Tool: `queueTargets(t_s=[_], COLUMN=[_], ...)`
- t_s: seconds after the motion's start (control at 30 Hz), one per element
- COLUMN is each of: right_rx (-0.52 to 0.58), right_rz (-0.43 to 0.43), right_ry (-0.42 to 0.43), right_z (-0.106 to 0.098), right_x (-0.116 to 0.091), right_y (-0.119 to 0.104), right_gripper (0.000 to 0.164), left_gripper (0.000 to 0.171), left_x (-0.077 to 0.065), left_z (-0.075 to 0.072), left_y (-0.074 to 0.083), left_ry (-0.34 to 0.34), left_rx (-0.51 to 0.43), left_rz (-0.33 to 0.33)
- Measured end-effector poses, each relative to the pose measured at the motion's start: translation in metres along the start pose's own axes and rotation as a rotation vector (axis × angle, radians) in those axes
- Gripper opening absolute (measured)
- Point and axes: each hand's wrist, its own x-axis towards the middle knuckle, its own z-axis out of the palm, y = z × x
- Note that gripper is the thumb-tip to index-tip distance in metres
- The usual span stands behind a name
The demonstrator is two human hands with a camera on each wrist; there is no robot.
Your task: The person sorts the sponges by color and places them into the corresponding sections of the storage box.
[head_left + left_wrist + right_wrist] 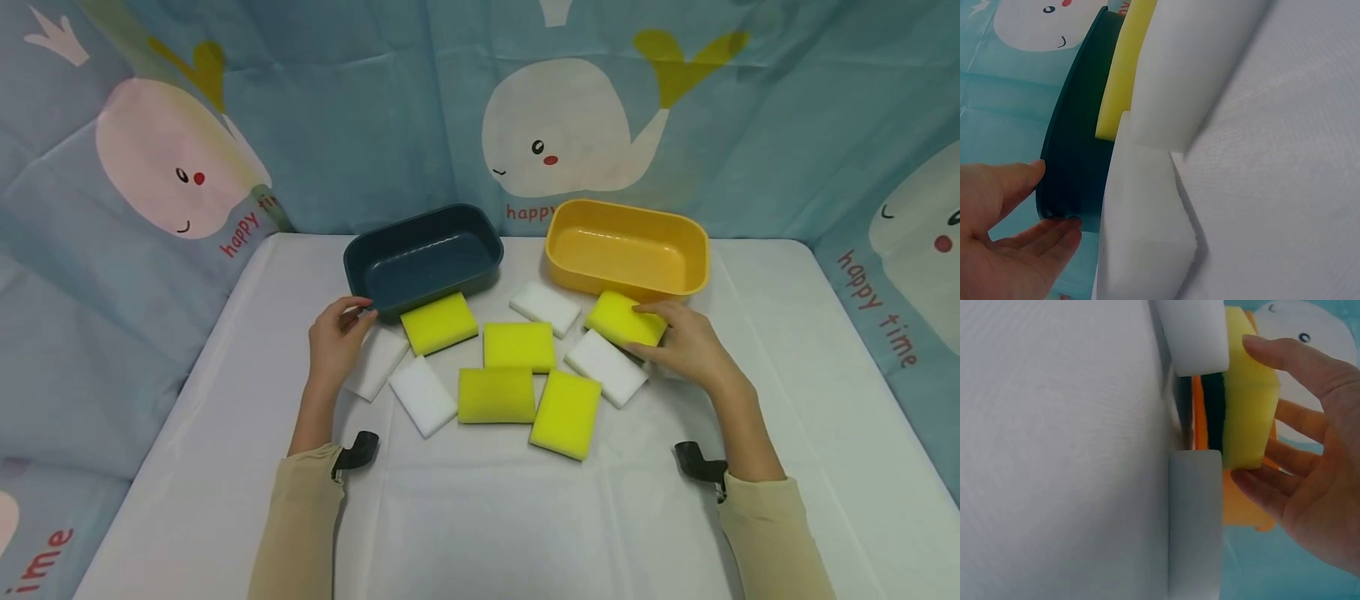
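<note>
My left hand [333, 340] is at the near left corner of a dark blue plastic basin [427, 252]. In the left wrist view its thumb and fingertips lie on either side of that corner, at the rim and end. A white sponge [377, 364] lies just below this hand. My right hand [686, 346] grips a yellow sponge [621, 317] with a dark green scouring side, thumb on the near side and fingers on the far side. Right behind that sponge stands a yellow-orange plastic basin [652, 233]. Beside it rests another white sponge [606, 367].
Several yellow sponges [497, 396] and white sponges [422, 397] lie in a loose cluster on the white tablecloth [480, 533]. One white sponge [546, 308] sits between the basins. A whale-print curtain [375, 117] hangs behind and at both sides.
</note>
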Motion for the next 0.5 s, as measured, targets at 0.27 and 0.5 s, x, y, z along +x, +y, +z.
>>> queueTargets(t_s=[0.27,0.5], right_rx=[0.011,0.010], right_rz=[0.020,0.031], right_ry=[0.005,0.036], right_z=[-0.011,-0.018], right_x=[-0.005,-0.011], right_y=[-0.005,-0.012], right_gripper=[0.065,0.063], left_gripper=[0.029,0.029], left_x=[0.000,-0.002], left_z=[0.000,0.000], left_y=[0.001,0.001], left_ry=[0.002,-0.002], left_rx=[0.003,-0.002], left_rz=[0.013,0.013])
